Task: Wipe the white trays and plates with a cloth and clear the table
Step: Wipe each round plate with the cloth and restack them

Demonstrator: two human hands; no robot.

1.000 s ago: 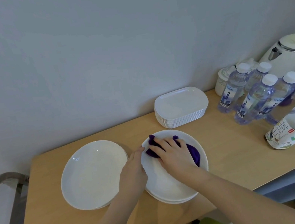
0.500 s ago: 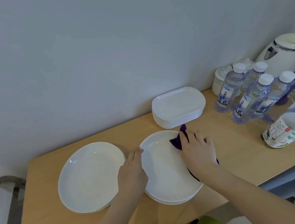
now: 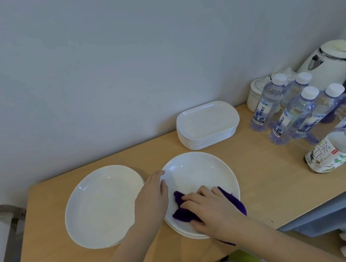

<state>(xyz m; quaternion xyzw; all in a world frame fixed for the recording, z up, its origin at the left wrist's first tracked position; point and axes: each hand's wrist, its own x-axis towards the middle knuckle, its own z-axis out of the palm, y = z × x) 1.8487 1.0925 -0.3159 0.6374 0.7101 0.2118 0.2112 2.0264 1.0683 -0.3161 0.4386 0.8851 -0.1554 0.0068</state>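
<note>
On the light wooden table (image 3: 269,185), a stack of round white plates (image 3: 104,206) lies left, beside it the left hand (image 3: 152,200) rests with straight fingers on the rim of a second white plate stack (image 3: 197,170), where the right hand (image 3: 213,210) presses a purple cloth (image 3: 181,212) flat, and a pile of white rectangular trays (image 3: 208,124) stands behind.

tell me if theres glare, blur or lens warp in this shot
Head view: soft, even light; small glints on the rim of the plate being wiped; wide-angle warp tilts the water bottles and kettle outward on the right; right hand and purple cloth look slightly soft.
</note>
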